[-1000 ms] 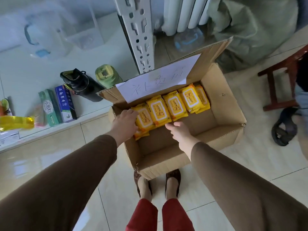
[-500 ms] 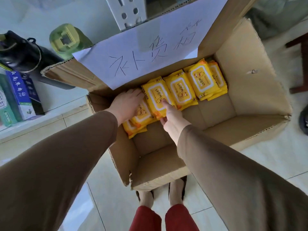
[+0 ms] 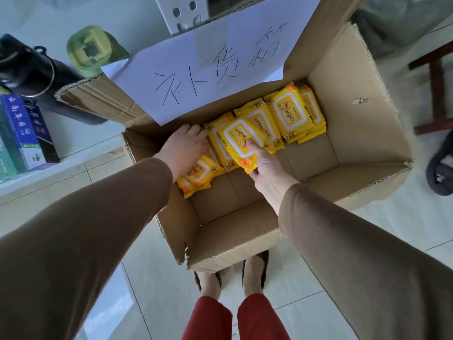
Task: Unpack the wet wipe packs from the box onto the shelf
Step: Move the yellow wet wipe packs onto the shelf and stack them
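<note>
— What is held by the right hand (image 3: 266, 165)?

— A yellow wet wipe pack (image 3: 239, 141) is pinched at its near end, thumb on the printed face and fingers curled beneath. The pack is tilted up, its near end raised off the packs below.

— And the left hand (image 3: 182, 149)?

— It is laid palm-down on the leftmost pack (image 3: 196, 177), beside the box's left wall. The fingers are only slightly bent and spread over the wrapper; nothing is seen to be gripped.

— Where are the rest of the packs kept?

— A row of wet wipe packs (image 3: 291, 114) is lined along the far wall of the cardboard box (image 3: 362, 133), from the left wall towards the right one. They are leaned against one another, white label flaps facing up. Some are stacked two deep; the exact count cannot be told. The near half of the box floor is left bare cardboard.

— What is fixed to the box?

— A white sheet of paper (image 3: 220, 57) with handwritten characters is laid over the far flap.

— And outside it?

— The box is set on a tiled floor (image 3: 404, 217). Along the white shelf (image 3: 61, 163) at the left, a black bottle (image 3: 36, 79), a green bottle (image 3: 92, 49) and blue cartons (image 3: 20, 128) are placed. Part of a wooden stool (image 3: 436, 89) is seen by the right edge.
</note>
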Available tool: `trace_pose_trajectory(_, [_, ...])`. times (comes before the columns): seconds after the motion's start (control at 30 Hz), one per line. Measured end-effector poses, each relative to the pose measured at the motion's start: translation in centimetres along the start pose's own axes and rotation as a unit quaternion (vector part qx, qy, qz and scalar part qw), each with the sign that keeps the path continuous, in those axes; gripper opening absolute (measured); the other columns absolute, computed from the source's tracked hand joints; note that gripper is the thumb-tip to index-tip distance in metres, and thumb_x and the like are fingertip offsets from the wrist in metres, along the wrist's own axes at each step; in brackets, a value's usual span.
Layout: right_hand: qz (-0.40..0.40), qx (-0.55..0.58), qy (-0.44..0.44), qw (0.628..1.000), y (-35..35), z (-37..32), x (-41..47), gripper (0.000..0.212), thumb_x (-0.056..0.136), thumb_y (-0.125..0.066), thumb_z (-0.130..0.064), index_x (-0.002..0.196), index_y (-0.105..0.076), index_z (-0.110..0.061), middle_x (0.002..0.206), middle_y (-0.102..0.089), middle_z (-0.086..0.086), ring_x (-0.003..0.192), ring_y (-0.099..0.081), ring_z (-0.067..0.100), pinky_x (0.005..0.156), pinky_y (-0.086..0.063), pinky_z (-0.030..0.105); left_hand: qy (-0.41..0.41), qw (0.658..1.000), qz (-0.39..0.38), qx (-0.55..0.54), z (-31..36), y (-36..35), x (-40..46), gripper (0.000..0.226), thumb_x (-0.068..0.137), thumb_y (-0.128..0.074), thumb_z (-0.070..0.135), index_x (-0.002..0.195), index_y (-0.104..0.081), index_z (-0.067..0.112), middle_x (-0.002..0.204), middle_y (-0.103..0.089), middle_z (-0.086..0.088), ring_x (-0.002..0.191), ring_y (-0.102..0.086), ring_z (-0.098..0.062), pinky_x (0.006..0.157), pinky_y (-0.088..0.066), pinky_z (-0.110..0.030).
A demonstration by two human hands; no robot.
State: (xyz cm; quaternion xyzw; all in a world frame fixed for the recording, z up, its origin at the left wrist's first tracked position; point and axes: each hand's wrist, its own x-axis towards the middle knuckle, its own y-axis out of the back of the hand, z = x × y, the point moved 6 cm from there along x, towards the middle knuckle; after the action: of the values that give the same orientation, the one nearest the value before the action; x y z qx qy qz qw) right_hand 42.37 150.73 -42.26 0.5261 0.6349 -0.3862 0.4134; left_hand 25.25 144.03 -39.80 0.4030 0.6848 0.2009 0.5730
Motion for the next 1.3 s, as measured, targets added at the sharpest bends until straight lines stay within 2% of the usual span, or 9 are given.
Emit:
trace_pose_trajectory(0.2, [-0.004, -0.016, 0.012, 1.000, 3.2, 0.5, -5.4, 0.057, 0.074, -0.086, -0.029, 0.125, -0.063, -0.022, 0.120, -0.071, -0.001, 0.115, -0.064, 0.022, 0.108, -0.045, 0.043, 0.047, 0.995, 0.015, -0.086, 1.4, 3.3, -5.2, 0.053, 0.086, -0.065, 0.020, 0.135, -0.045, 0.020, 0.117, -0.063, 0.002, 0.113, -0.056, -0.024, 0.097, -0.036, -0.041])
trace_pose_trajectory(0.33, [-0.065, -0.034, 0.035, 0.997, 3.5, -1.0, -13.1, 0.048, 0.071, -0.086, -0.026, 0.117, -0.070, -0.021, 0.109, -0.076, -0.003, 0.108, -0.070, 0.020, 0.103, -0.049, 0.041, 0.101, 0.987, 0.066, -0.110, 0.9, 8.2, -11.8, 0.038, 0.087, -0.058, 0.020, 0.125, -0.052, 0.022, 0.113, -0.059, 0.004, 0.109, -0.053, -0.021, 0.088, -0.036, -0.035])
trace_pose_trajectory(0.43, [-0.146, -0.059, 0.085, 0.984, 2.1, -3.0, -20.4, 0.052, 0.074, -0.082, -0.020, 0.124, -0.068, -0.019, 0.115, -0.074, 0.001, 0.110, -0.070, 0.021, 0.085, -0.057, 0.036, 0.156, 0.974, 0.051, -0.158, -1.2, 10.9, -18.9, 0.036, 0.087, -0.062, 0.026, 0.121, -0.051, 0.023, 0.115, -0.058, 0.005, 0.113, -0.051, -0.020, 0.090, -0.038, -0.035])
trace_pose_trajectory(0.53, [-0.208, -0.127, 0.140, 0.960, -0.6, -5.2, -28.3, 0.045, 0.080, -0.078, -0.011, 0.124, -0.067, -0.020, 0.119, -0.073, 0.002, 0.111, -0.069, 0.020, 0.093, -0.054, 0.040, 0.210, 0.951, 0.035, -0.224, -4.4, 12.7, -27.6, 0.037, 0.089, -0.062, 0.038, 0.123, -0.051, 0.027, 0.120, -0.058, 0.005, 0.117, -0.052, -0.020, 0.093, -0.042, -0.036])
trace_pose_trajectory(0.63, [-0.235, -0.214, 0.188, 0.929, -4.4, -6.9, -36.4, 0.045, 0.077, -0.080, -0.008, 0.119, -0.068, -0.017, 0.116, -0.073, 0.007, 0.112, -0.068, 0.026, 0.102, -0.049, 0.045, 0.254, 0.907, 0.048, -0.333, -8.5, 14.1, -37.4, 0.038, 0.089, -0.062, 0.041, 0.122, -0.053, 0.028, 0.119, -0.059, 0.003, 0.114, -0.054, -0.021, 0.089, -0.047, -0.039])
trace_pose_trajectory(0.83, [-0.287, -0.332, 0.305, 0.845, -15.0, -9.0, -51.0, 0.034, 0.074, -0.084, -0.009, 0.102, -0.067, -0.020, 0.095, -0.076, 0.001, 0.090, -0.072, 0.016, 0.073, -0.056, 0.023, 0.336, 0.807, 0.139, -0.466, -18.6, 16.7, -55.6, 0.028, 0.076, -0.069, 0.049, 0.086, -0.054, 0.028, 0.075, -0.057, 0.011, 0.073, -0.054, -0.015, 0.058, -0.044, -0.033])
trace_pose_trajectory(0.93, [-0.297, -0.351, 0.356, 0.814, -20.9, -9.3, -56.9, 0.037, 0.074, -0.085, -0.015, 0.107, -0.067, -0.018, 0.098, -0.076, 0.001, 0.090, -0.073, 0.014, 0.072, -0.057, 0.024, 0.350, 0.775, 0.185, -0.492, -23.7, 17.6, -62.2, 0.024, 0.072, -0.071, 0.042, 0.085, -0.056, 0.028, 0.070, -0.058, 0.009, 0.067, -0.055, -0.011, 0.058, -0.046, -0.035])
trace_pose_trajectory(1.1, [-0.300, -0.341, 0.432, 0.779, -30.4, -10.6, -63.4, 0.027, 0.076, -0.084, -0.015, 0.092, -0.066, -0.026, 0.089, -0.075, -0.004, 0.083, -0.073, 0.012, 0.065, -0.057, 0.024, 0.357, 0.757, 0.250, -0.487, -32.2, 18.7, -69.2, 0.024, 0.071, -0.076, 0.033, 0.084, -0.057, 0.027, 0.071, -0.060, 0.008, 0.070, -0.057, -0.017, 0.063, -0.048, -0.037])
trace_pose_trajectory(1.3, [-0.279, -0.343, 0.483, 0.756, -39.9, -13.4, -66.6, 0.034, 0.076, -0.084, -0.016, 0.102, -0.065, -0.028, 0.093, -0.076, -0.008, 0.084, -0.073, 0.012, 0.061, -0.056, 0.025, 0.386, 0.762, 0.301, -0.424, -42.3, 19.1, -71.8, 0.034, 0.072, -0.080, 0.034, 0.098, -0.060, 0.023, 0.087, -0.062, 0.000, 0.083, -0.055, -0.026, 0.072, -0.049, -0.040])
